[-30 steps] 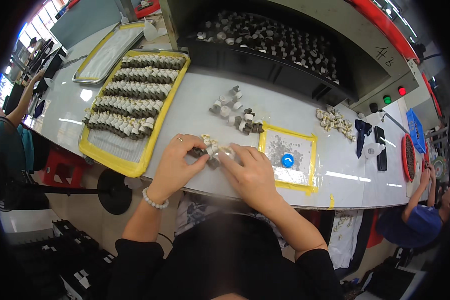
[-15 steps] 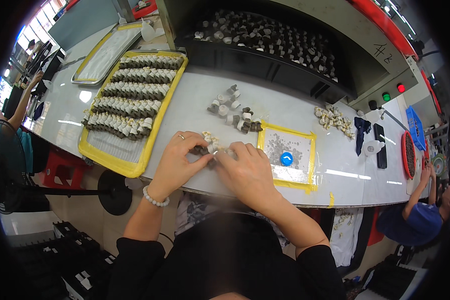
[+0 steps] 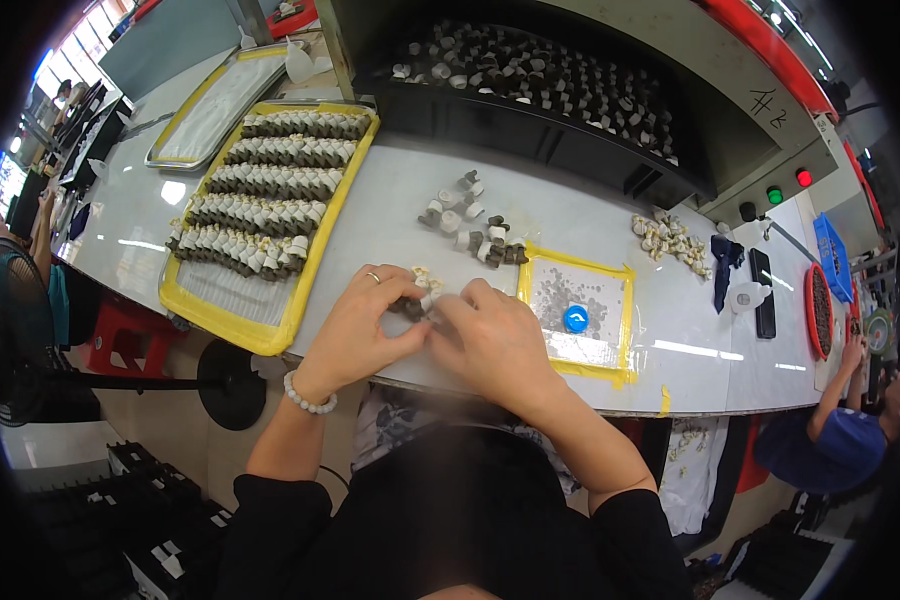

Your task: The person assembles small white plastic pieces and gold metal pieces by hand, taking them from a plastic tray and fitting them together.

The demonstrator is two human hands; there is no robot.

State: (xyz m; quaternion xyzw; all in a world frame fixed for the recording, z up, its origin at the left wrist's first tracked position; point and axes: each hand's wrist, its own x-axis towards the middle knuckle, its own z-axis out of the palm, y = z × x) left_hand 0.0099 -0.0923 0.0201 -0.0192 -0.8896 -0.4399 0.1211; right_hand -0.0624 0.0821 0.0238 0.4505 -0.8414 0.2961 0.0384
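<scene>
My left hand (image 3: 360, 325), with a ring and a beaded bracelet at its wrist, pinches a small dark grey part (image 3: 411, 306) low over the bench. Close against it is my right hand (image 3: 498, 345), its fingers curled together; what they grip is hidden behind them. White parts with yellowish tips (image 3: 426, 279) show just beyond my fingertips. Farther off lies a loose group of small grey-and-white parts (image 3: 467, 238). Right of my right hand, a yellow-taped square sheet (image 3: 624, 310) bears grey spots and a round blue cap (image 3: 575, 319).
A yellow-edged tray (image 3: 300, 300) at left holds rows of grey-and-white parts; another tray (image 3: 185, 150) stands behind. Ahead, a dark machine bin (image 3: 490, 125) holds many parts. White-yellow pieces (image 3: 670, 243), a black phone-like slab (image 3: 762, 290) and a red basket (image 3: 818, 310) sit at right. A co-worker (image 3: 830, 440) is there.
My hands stay together in nearly the same place, with the right fingers slightly more curled in. The co-worker's arm at the far left has shifted.
</scene>
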